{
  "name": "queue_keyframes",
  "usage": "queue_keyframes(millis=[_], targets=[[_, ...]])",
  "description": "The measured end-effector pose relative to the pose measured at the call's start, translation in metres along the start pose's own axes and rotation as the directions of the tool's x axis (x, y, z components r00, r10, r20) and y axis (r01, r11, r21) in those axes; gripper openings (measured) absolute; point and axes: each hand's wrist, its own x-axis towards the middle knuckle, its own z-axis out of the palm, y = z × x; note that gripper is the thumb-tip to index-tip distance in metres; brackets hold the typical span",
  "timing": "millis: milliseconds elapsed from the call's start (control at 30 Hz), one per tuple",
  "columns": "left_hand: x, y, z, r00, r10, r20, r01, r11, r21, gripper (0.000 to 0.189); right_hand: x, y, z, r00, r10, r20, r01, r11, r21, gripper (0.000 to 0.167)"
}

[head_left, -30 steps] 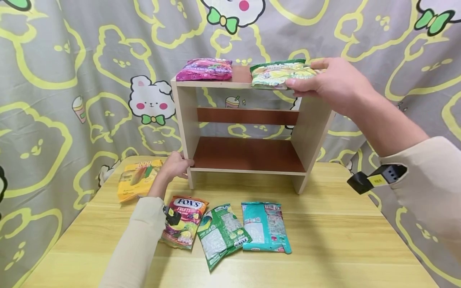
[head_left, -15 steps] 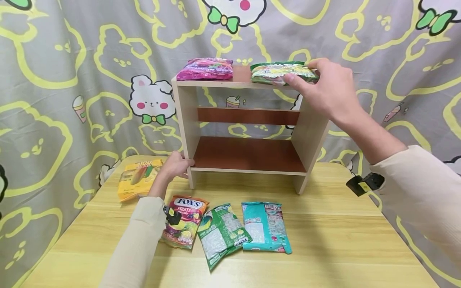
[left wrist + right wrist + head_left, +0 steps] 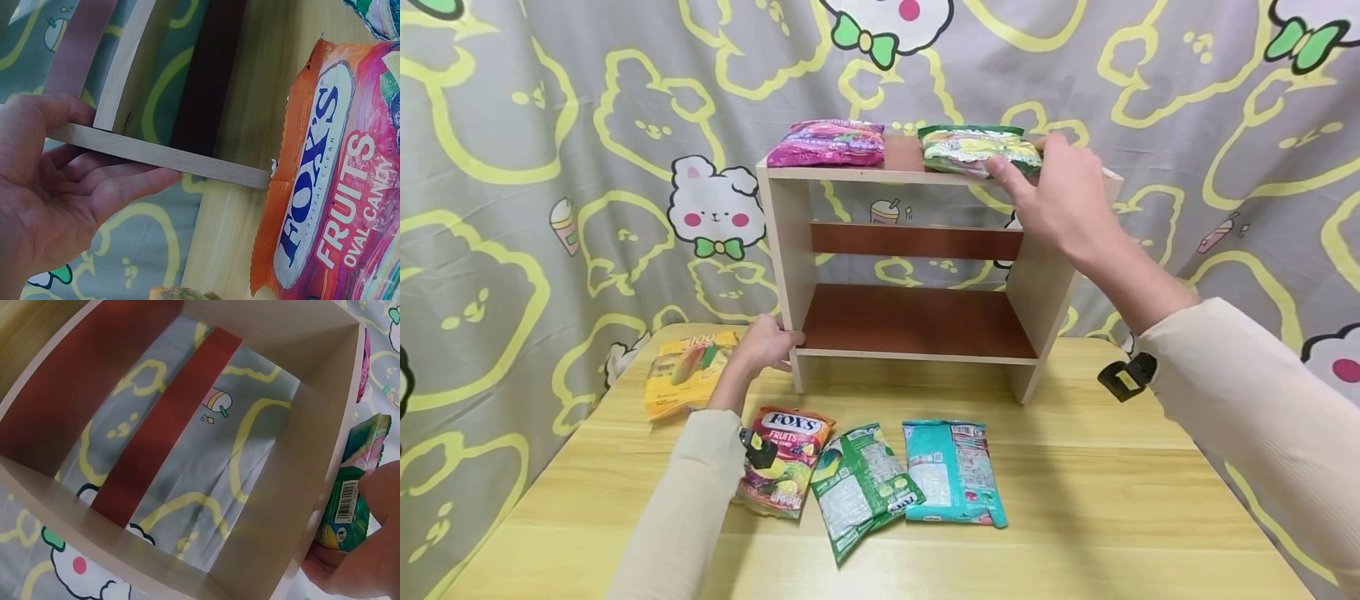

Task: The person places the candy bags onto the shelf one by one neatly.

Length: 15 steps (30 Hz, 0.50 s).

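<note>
My left hand (image 3: 767,344) grips the lower left side panel of a small wooden shelf (image 3: 917,357), thumb inside and fingers outside in the left wrist view. On the shelf's top board, at the right, lies a green candy bag (image 3: 973,150). My right hand (image 3: 1063,187) holds this bag by its right end, with the thumb on the front side; some fingers are hidden behind it. In the right wrist view, a barcode shows on the green bag's (image 3: 350,500) end. A pink-purple candy bag (image 3: 829,144) lies at the left of the top board.
On the table (image 3: 1075,500) before the shelf lie an orange-and-purple Fox's fruits candy bag (image 3: 784,462), a green Fox's bag (image 3: 865,490) and a teal bag (image 3: 953,472). A yellow bag (image 3: 691,375) lies beyond my left forearm. A patterned curtain (image 3: 587,167) hangs behind.
My right hand has moved left and slightly inward, and the green candy bag has shifted a little left and back onto the top board. The left hand stays put.
</note>
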Motion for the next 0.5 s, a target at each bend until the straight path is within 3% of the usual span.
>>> queue_keyframes(millis=[500], targets=[[-0.002, 0.001, 0.000, 1.000, 0.001, 0.002, -0.001, 1.000, -0.006, 0.039, 0.009, 0.006, 0.014, 0.992, -0.120, -0.048, 0.118, 0.993, -0.030, 0.062]])
